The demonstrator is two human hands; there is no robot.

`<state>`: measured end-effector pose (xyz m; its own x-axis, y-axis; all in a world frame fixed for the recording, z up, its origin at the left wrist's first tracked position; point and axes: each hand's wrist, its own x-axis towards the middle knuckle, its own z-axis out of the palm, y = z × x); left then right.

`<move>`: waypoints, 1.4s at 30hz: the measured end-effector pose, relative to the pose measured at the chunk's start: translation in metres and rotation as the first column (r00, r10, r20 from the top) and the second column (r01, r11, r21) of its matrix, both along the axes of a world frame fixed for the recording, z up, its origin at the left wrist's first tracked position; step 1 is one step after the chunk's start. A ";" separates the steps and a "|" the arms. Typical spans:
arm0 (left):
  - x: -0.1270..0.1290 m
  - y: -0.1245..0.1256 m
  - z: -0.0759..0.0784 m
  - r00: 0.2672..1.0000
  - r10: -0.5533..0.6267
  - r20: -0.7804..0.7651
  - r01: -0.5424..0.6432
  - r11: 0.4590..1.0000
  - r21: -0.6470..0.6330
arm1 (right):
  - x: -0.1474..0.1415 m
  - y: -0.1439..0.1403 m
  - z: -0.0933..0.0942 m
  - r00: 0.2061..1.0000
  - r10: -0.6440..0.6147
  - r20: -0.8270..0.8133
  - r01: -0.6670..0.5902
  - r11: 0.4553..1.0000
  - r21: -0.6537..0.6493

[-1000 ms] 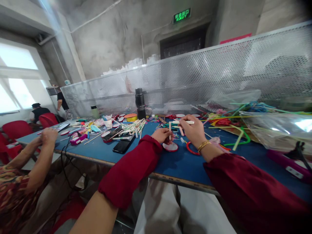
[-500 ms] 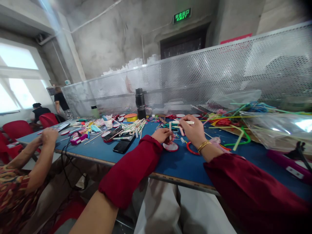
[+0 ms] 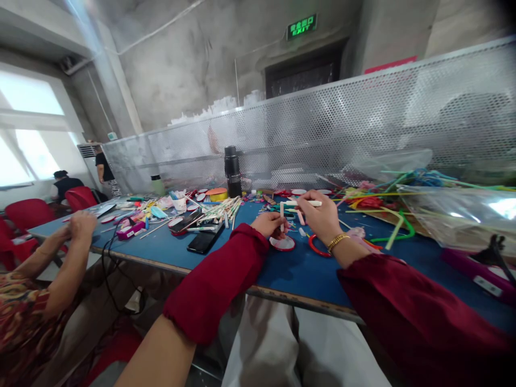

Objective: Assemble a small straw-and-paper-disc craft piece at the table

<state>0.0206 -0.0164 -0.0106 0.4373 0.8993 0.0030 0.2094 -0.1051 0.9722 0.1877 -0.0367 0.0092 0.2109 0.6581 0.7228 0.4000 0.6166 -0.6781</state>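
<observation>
My left hand (image 3: 269,223) is closed, pinching a short pale stick (image 3: 281,216) that stands upright between the fingertips. In my right hand (image 3: 322,214) is a white marker-like pen (image 3: 308,203), gripped as for writing, its tip end pointing left near the top of the stick. Whether the pen touches the stick, I cannot tell. Just below my left fingers lies a round white disc with a red rim (image 3: 282,244). An orange-red ring (image 3: 316,247) rests beside my right wrist. A small pink piece (image 3: 300,217) shows between the hands.
A black phone (image 3: 201,242), a bundle of pale sticks (image 3: 223,210) and a black flask (image 3: 232,172) stand or lie to the left. Coloured pipe cleaners (image 3: 403,226) and clear plastic bags (image 3: 455,212) crowd the right. Another person's hands (image 3: 83,224) are at far left.
Both my hands keep nearly the same pose, with the pen and stick still held. In the far left background, a standing person has shifted slightly.
</observation>
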 end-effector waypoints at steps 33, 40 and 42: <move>0.013 -0.008 0.004 0.998 0.040 0.041 -0.040 0.999 -0.003 | 0.002 0.003 -0.001 0.999 0.009 -0.046 -0.009 1.000 0.003; 0.010 -0.019 0.003 0.997 0.070 0.038 -0.070 0.997 -0.013 | 0.003 0.007 -0.003 0.998 0.063 -0.023 -0.063 0.998 0.004; 0.009 -0.020 0.001 0.997 0.068 0.044 -0.068 0.998 -0.003 | 0.003 0.008 -0.004 0.997 0.077 -0.028 -0.077 0.997 -0.001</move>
<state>0.0296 -0.0366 -0.0092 0.3750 0.9268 0.0195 0.1730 -0.0906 0.9808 0.1906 -0.0291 0.0054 0.1799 0.6743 0.7162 0.3325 0.6435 -0.6895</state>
